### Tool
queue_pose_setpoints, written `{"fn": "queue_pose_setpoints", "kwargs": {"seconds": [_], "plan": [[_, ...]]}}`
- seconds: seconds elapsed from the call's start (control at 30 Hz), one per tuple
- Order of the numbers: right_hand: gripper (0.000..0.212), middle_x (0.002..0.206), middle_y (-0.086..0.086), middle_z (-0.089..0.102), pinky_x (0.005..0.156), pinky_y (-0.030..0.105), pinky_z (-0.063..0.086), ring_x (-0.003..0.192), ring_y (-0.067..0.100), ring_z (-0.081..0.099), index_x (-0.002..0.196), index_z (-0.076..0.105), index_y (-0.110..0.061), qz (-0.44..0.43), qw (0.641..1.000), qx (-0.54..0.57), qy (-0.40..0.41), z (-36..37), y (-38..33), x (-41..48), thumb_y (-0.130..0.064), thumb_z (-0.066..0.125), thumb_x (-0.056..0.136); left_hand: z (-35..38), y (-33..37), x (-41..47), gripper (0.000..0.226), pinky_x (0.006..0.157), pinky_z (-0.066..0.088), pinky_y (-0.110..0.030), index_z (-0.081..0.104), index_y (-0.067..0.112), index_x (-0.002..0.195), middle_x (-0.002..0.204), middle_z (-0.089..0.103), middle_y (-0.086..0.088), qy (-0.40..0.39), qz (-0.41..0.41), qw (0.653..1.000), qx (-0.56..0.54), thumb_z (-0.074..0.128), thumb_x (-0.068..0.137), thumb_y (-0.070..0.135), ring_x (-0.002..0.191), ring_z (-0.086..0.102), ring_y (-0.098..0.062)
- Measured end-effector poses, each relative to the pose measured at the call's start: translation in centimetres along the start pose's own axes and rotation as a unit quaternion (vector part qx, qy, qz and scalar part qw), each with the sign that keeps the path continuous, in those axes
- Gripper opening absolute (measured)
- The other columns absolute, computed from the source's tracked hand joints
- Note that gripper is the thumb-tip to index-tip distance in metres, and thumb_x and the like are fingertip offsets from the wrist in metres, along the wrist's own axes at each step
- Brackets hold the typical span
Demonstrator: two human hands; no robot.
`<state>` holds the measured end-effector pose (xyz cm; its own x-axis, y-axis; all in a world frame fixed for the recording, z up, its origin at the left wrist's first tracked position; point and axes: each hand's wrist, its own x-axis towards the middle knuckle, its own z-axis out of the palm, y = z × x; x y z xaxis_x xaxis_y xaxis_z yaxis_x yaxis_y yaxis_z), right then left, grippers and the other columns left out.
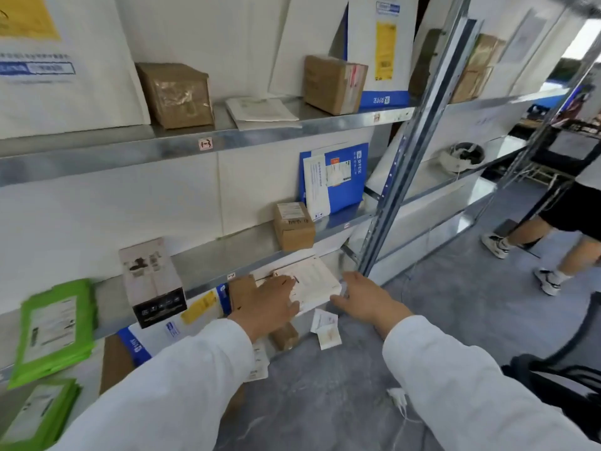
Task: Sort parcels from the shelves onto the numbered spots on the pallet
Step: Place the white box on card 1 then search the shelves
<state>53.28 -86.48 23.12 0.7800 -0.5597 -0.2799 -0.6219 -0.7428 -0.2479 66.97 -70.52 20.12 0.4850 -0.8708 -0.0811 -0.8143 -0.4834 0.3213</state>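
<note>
My left hand [271, 301] lies palm down on the white flat parcel [313, 279], fingers straight and close together over its left part. The parcel sits on the lowest level of the racking, just left of the foot of the steel upright [390, 190], tipped slightly. Its long axis seems to run away from me into the rack. My right hand [366, 296] is between the parcel and the upright. Its thumb reaches to the parcel's near right corner and its fingers are loosely spread and clamp nothing. Both hands flank it, but the left is the one already on it, so I judge the lift needs my right to close under that right edge.

Left of the upright, the shelf above holds a small brown box [294, 226] and a blue envelope [335, 180]. The pallet is not in view.
</note>
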Motion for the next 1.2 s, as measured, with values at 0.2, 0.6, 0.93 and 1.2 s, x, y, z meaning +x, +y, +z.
{"fn": "queue_pose_setpoints", "kwargs": {"seconds": [0.2, 0.6, 0.93, 1.2], "plan": [[0.067, 0.151, 0.009, 0.033, 0.108, 0.038, 0.036, 0.135, 0.028, 0.038, 0.147, 0.027, -0.011, -0.003, 1.0, -0.009, -0.027, -0.4, 4.5, 8.1, -0.048, 0.047, 0.094, 2.8, 0.0, 7.7, 0.049, 0.092, 0.047, -0.029, 0.043, 0.015, 0.137, 0.138, 0.051, -0.002, 0.006, -0.012, 1.0, -0.023, 0.049, 0.093, 0.036, 0.119, 0.053, -0.019], [0.058, 0.126, 0.008, 0.054, 0.095, 0.041, 0.046, 0.113, 0.028, 0.053, 0.128, 0.047, -0.013, -0.02, 0.991, -0.012, -0.135, 6.7, 15.7, 29.4, -0.052, 0.053, 0.085, 15.1, -2.9, 23.0, 0.04, 0.095, 0.041, -0.035, 0.048, 0.008, 0.128, 0.128, 0.054, -0.006, -0.053, -0.182, 0.979, -0.075, 0.046, 0.096, 0.033, 0.114, 0.054, -0.023], [0.057, 0.123, 0.013, 0.051, 0.092, 0.04, 0.043, 0.113, 0.032, 0.051, 0.125, 0.046, -0.004, -0.028, 0.982, -0.027, -0.187, 18.9, 22.3, 45.8, -0.049, 0.048, 0.091, 31.2, -8.8, 32.9, 0.048, 0.106, 0.035, -0.034, 0.044, 0.001, 0.134, 0.136, 0.048, -0.013, -0.038, -0.255, 0.964, -0.062, 0.051, 0.094, 0.028, 0.127, 0.044, -0.027], [0.064, 0.135, 0.013, 0.048, 0.078, 0.029, 0.036, 0.111, 0.028, 0.053, 0.141, 0.03, -0.003, 0.024, 0.976, 0.052, -0.208, 24.6, 23.1, 54.0, -0.047, 0.045, 0.096, 36.4, -14.3, 40.3, 0.051, 0.085, 0.041, -0.035, 0.043, 0.001, 0.127, 0.127, 0.049, -0.013, -0.026, -0.406, 0.905, -0.126, 0.057, 0.092, 0.034, 0.114, 0.051, -0.029]]}}
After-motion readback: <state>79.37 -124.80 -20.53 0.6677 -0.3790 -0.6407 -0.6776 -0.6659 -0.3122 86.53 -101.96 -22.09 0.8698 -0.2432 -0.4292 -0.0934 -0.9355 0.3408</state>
